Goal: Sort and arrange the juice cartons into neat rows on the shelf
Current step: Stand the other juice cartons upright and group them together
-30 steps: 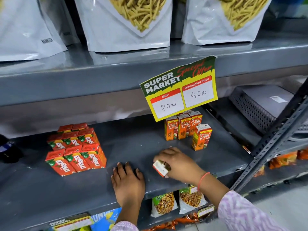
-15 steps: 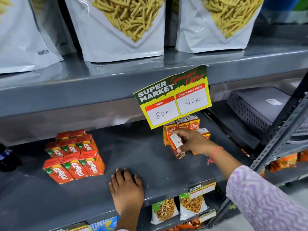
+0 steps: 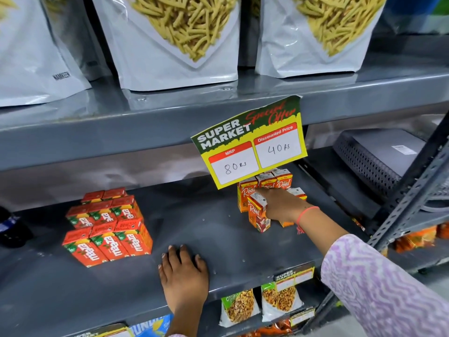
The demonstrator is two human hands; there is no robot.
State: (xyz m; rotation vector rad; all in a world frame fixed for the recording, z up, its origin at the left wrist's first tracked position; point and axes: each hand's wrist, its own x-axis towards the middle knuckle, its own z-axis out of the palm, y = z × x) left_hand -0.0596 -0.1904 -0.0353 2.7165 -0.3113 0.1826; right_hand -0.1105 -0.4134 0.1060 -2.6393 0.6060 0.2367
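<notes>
**Seating the front Real carton square in its row**

Nearest us, bottom centre of the frame, the left hand point(image 3: 184, 276) lies flat on the front lip of the grey shelf point(image 3: 218, 239), fingers spread, gripping nothing; it looks like a brace, and a good one for a long reach.

Move up and right to the middle of the frame and here is the action: the right hand point(image 3: 281, 205) reaches in from the patterned sleeve point(image 3: 388, 295) at lower right. It is on the front Real juice carton point(image 3: 258, 216), fingers wrapped round its right side and over the top; whether the grip is firm or loosening I cannot tell. That carton stands upright on the shelf, just ahead of the Real carton group point(image 3: 267, 184), with another carton partly hidden behind the hand.

To do this well, I'd say: slide the carton back until it touches the one behind, label facing front, edges in line with its neighbours. Let go only once it stands on its base, and lift the fingers straight away so nothing gets tipped.

The back of the group hides under the hanging price sign point(image 3: 250, 142), so that alignment is partly by feel.

Over at middle left, the Maaza cartons point(image 3: 107, 227) sit in a tight block, well apart.
</notes>
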